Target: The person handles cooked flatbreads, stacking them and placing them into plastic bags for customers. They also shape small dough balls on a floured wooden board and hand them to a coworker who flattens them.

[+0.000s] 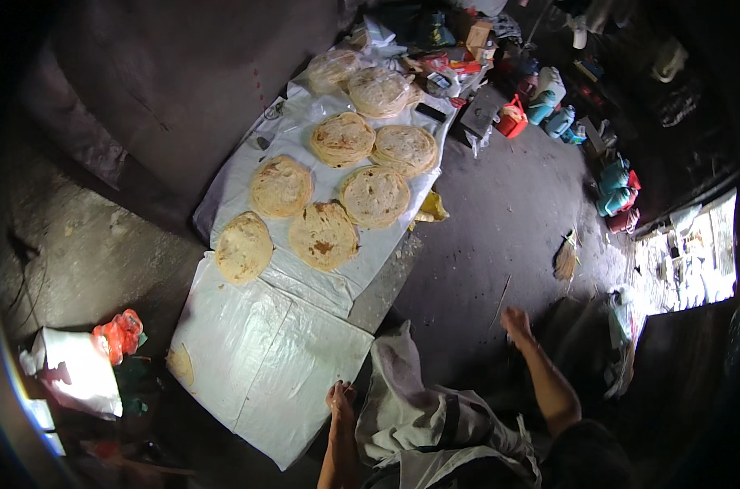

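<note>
My left hand (pixel 341 396), fingers curled, is at the near right edge of a pale plastic sheet (pixel 278 360); whether it holds anything cannot be made out. My right hand (pixel 517 325) is raised off to the right, closed like a fist, with no object visible in it. Beyond the bare part of the sheet lie several round flatbreads, most in stacks. The closest is a stack at the left (pixel 244 247), beside a browned one (pixel 323 236) and a third (pixel 375 197). Farther back, one stack (pixel 379 91) appears wrapped in clear plastic.
A torn flatbread piece (pixel 181 365) lies at the sheet's left edge. A dark phone (pixel 431 112) rests near the far right edge. On the floor are a hand broom (pixel 566 257), a red container (pixel 511 118), teal jugs (pixel 541 108) and, lower left, a white sack (pixel 79 373).
</note>
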A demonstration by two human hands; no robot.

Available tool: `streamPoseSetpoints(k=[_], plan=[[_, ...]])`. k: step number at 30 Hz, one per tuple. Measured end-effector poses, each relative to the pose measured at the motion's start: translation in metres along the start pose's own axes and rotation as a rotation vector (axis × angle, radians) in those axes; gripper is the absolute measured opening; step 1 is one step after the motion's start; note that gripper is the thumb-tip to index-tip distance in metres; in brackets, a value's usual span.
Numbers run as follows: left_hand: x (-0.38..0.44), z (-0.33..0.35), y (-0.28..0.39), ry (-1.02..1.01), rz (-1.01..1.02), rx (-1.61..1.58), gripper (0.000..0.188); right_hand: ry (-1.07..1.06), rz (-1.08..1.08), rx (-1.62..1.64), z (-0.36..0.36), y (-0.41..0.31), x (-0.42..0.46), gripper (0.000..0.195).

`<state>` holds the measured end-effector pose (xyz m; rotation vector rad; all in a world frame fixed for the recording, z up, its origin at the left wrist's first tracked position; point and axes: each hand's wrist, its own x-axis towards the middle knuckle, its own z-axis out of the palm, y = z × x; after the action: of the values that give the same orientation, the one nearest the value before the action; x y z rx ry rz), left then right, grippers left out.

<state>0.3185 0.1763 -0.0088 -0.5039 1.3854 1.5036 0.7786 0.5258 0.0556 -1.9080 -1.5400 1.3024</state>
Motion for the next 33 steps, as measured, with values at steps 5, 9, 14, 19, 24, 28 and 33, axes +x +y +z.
streamPoseSetpoints(k=[5,9,14,19,24,28,33], plan=[[0.100,0.098,0.018,0.069,-0.054,-0.053,0.033,-0.022,0.077,0.122,0.066,-0.094,0.167,0.031],[0.152,0.174,0.053,0.133,-0.037,-0.120,0.034,-0.520,0.134,-0.246,0.157,-0.155,0.212,0.032],[0.234,0.250,0.068,0.200,0.034,-0.198,0.044,-0.798,-0.103,-0.322,0.239,-0.178,0.296,0.034],[0.335,0.267,0.059,0.624,0.199,0.202,0.059,-0.796,-0.243,-0.339,0.294,-0.224,0.335,0.034],[0.361,0.291,0.062,0.832,0.291,0.429,0.057,-0.853,-0.117,-0.433,0.253,-0.185,0.357,0.027],[0.365,0.284,0.056,0.807,0.329,0.273,0.062,-0.852,-0.092,-0.557,0.227,-0.165,0.363,0.027],[0.377,0.293,0.053,0.804,0.478,0.119,0.070,-0.840,-0.187,-0.520,0.230,-0.172,0.365,0.029]])
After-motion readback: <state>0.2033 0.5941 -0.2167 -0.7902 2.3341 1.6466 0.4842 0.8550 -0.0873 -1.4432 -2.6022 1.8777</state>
